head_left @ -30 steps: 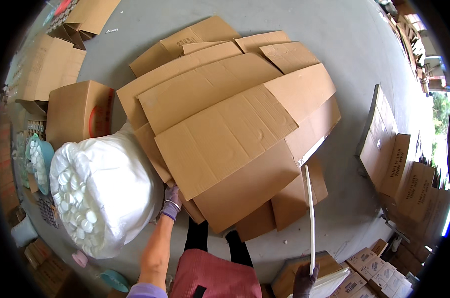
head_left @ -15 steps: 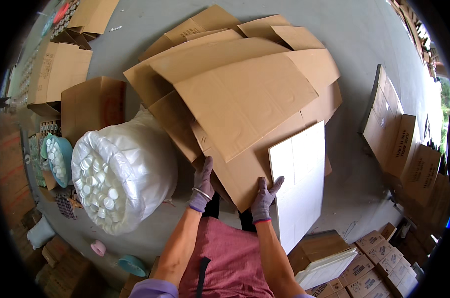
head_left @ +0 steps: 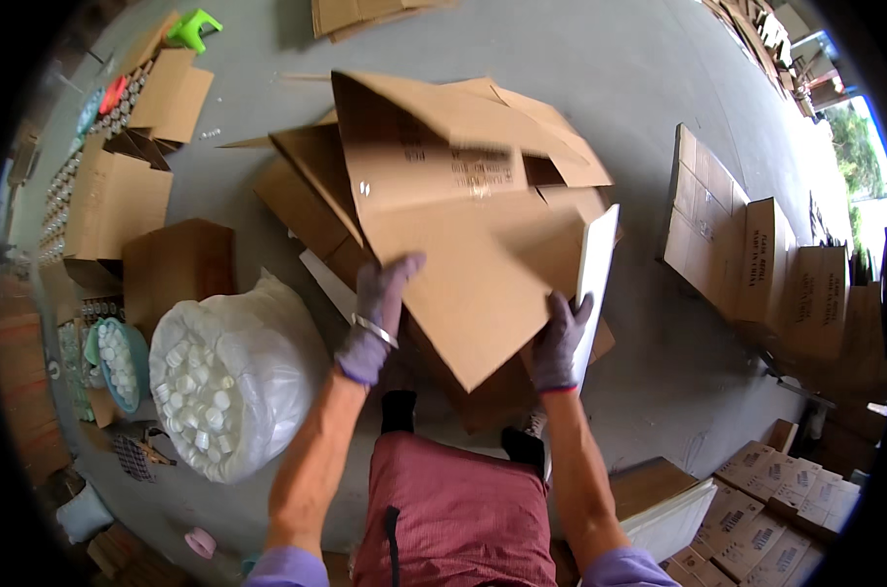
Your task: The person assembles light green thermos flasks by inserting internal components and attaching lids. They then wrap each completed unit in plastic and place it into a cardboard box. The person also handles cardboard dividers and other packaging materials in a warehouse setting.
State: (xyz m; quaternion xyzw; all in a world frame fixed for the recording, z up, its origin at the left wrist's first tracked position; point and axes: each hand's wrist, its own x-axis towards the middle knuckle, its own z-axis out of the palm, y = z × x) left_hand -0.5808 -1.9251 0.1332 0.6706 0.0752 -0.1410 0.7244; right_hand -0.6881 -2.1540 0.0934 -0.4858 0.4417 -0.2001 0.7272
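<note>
In front of me is a large unfolded brown cardboard box [head_left: 453,284], tilted, its loose flaps standing apart and partly blurred. My left hand [head_left: 383,303], in a grey-purple glove with a bracelet at the wrist, grips its left edge, thumb on top. My right hand [head_left: 563,338], gloved too, grips its right edge beside a white board [head_left: 600,264] seen nearly edge-on. Whether the right fingers also hold the board is hidden. More flattened cardboard [head_left: 302,210] lies beneath, on the grey floor.
Left of me stands a clear plastic sack [head_left: 277,362] of white caps. Beyond it are a teal basin [head_left: 135,367] and open cartons [head_left: 121,201]. Cardboard boxes [head_left: 766,254] lean at the right. Stacked cartons [head_left: 756,519] and a white-edged box [head_left: 668,519] sit near right.
The cardboard has been lifted and turned, and its flaps have spread apart. My hands have moved farther apart. The white board has swung from broad face to nearly edge-on.
</note>
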